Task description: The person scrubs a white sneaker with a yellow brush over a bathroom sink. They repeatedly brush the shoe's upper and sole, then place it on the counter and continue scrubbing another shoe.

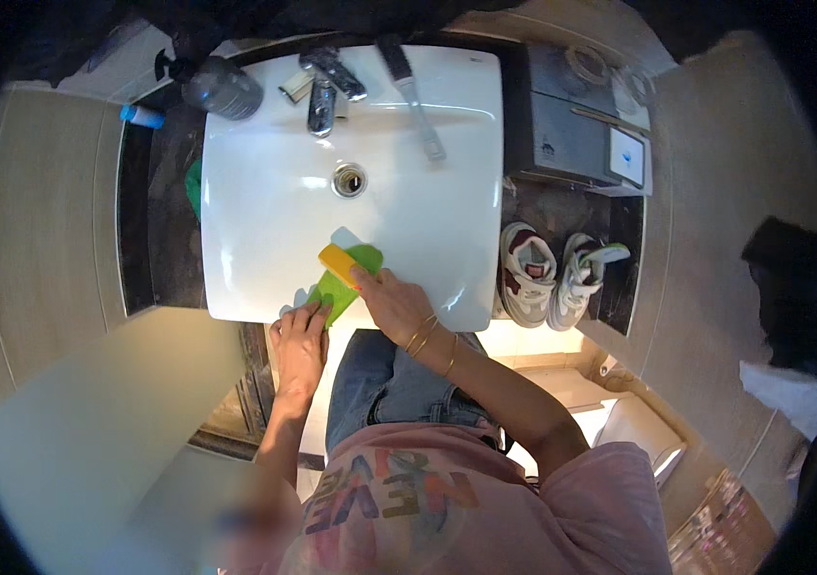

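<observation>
A flat green insole-shaped piece (pixel 340 292) lies slantwise against the near inner slope of a white washbasin (pixel 257 237). My left hand (pixel 303 343) presses its lower end with the fingertips at the basin's front edge. In my right hand (pixel 395 305) is a yellow-backed brush (pixel 337 264), held over the upper part of the green piece; its underside is hidden. Beyond them are the round drain (pixel 349 180) and a chrome faucet (pixel 321 100). A long-handled brush (pixel 414 100) with a dark grip rests on the basin's back ledge, its head pointing toward the bowl.
Right of the basin stand two white sneakers (pixel 528 277), the farther one with a green-edged piece (pixel 605 253) sticking out. Behind them is a grey box (pixel 570 136). A pump bottle (pixel 223 88) and a blue-capped tube (pixel 142 116) are at the back left; green cloth (pixel 193 188) shows beside the basin.
</observation>
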